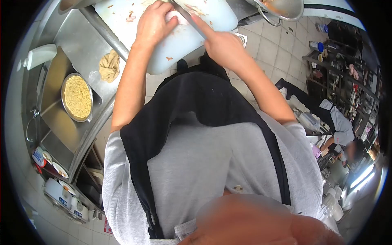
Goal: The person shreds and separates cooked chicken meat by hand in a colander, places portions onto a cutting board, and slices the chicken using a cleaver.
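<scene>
At the top of the view, a white cutting board (173, 51) bears scattered small reddish and brown scraps. My left hand (154, 25) presses on a pale pinkish piece of food (178, 17), its fingers curled over it. I cannot tell for certain what the food is. My right hand (225, 48) grips a knife (191, 21), the index finger stretched along the blade. The blade slants across the board, right beside the pale piece, and its far end runs out of the frame. The knife's handle is hidden in my palm.
Left of the board is a steel sink (61, 104) with a bowl of yellow noodle-like strips (77, 97). A crumpled tan cloth (109, 66) lies on the steel counter. A metal strainer (288, 9) hangs at upper right. Another person (332, 118) is by cluttered shelves at right.
</scene>
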`<state>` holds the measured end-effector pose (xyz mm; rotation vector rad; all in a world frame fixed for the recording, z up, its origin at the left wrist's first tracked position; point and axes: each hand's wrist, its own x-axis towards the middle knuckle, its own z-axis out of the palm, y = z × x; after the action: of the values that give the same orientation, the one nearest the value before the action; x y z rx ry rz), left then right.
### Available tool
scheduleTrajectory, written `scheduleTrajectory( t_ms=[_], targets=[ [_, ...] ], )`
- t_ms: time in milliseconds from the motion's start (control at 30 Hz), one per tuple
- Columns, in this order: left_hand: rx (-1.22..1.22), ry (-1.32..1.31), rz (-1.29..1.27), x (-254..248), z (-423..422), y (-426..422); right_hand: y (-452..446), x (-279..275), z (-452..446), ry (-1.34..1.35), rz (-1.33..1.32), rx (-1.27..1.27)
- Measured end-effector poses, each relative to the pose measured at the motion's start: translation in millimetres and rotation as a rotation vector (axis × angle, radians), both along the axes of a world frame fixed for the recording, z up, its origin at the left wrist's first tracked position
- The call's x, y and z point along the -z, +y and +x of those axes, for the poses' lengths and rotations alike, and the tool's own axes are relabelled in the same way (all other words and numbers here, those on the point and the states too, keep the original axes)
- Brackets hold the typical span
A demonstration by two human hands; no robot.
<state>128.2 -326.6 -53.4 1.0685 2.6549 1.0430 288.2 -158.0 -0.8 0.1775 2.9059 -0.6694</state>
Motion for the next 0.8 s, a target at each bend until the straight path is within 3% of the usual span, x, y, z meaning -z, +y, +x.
scheduleTrajectory(
  t_ms=[100,167,333,800],
  targets=[
    [0.054,0.17,0.027,15,-8,-2,4,18,-26,0.089,0.008,-0.017],
    [0.01,0.013,0.07,13,-10,-6,4,11,-26,0.081,0.007,-0.017],
    [-0.04,0.073,0.074,10,-7,-8,1,-17,-2,-0.004,0.007,-0.006],
    [-0.017,0.071,0.058,1,-11,-7,-2,-32,11,-0.025,0.032,-0.049]
  ],
)
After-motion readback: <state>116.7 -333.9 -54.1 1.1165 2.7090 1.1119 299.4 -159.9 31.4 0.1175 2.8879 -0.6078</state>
